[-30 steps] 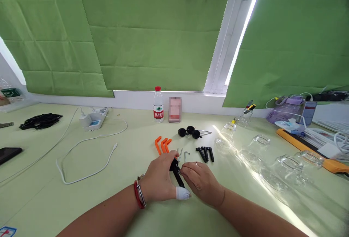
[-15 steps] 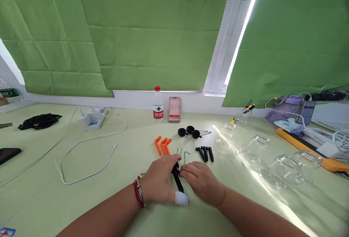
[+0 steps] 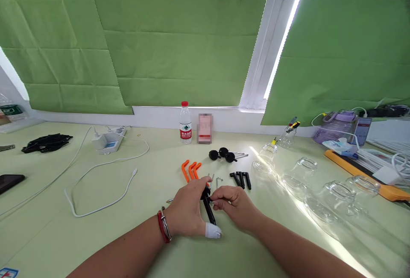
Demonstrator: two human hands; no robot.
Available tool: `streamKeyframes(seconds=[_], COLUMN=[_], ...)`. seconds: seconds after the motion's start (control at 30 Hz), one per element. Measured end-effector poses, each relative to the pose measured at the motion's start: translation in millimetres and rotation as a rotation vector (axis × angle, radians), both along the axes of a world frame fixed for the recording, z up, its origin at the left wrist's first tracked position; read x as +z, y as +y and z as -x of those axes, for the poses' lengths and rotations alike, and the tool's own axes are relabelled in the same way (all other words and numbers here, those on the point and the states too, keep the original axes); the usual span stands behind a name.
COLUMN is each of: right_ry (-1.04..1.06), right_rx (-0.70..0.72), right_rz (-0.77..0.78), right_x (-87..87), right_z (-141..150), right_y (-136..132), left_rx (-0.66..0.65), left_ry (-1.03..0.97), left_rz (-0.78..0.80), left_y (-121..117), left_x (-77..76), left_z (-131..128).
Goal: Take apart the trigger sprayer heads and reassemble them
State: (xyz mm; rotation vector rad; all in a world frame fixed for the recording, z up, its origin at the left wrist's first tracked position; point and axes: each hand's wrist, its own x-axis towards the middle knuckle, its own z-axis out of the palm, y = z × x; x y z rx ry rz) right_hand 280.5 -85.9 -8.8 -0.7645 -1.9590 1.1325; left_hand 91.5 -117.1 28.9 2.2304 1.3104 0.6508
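My left hand (image 3: 187, 212), with a white bandage on the thumb tip and a red bracelet at the wrist, is closed around a black stick-shaped handle (image 3: 209, 209) just above the pale green table (image 3: 96, 226). My right hand (image 3: 238, 205) is pinched at the handle's upper end, on a small metal piece I cannot name. Just beyond the hands lie three orange angled handles (image 3: 191, 169), a few thin metal pins (image 3: 218, 180), black angled handles (image 3: 241, 179) and black round knobs with metal shafts (image 3: 224, 155).
A water bottle (image 3: 185, 122) and a small pink card (image 3: 205, 128) stand at the back wall. Several clear glass jars (image 3: 303, 173) lie to the right. A white charger (image 3: 105, 141) with cables, black straps (image 3: 46, 141) and a phone (image 3: 9, 181) are on the left.
My right hand has lifted and curled its fingers into a pinch at the top of the black handle. My left hand has stayed in place around the handle.
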Motion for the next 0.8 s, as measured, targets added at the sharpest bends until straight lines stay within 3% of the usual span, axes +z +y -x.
streamKeyframes(seconds=[0.17,0.5,0.8], right_ry=[0.106,0.034,0.015], right_rx=[0.034,0.025,0.016], right_rz=[0.117,-0.091,-0.123], right_x=[-2.0,0.6,1.5], right_z=[0.0,0.6,1.0], right_y=[0.4,-2.6,-5.2], left_rx=[0.003,-0.003,-0.008], left_ry=[-0.041,-0.032,0.020], left_rz=[0.003,0.006,-0.017], left_y=[-2.6,-4.1,-6.9], left_x=[0.3,4.8,7.8], left_z=[0.0,-0.4,-1.4])
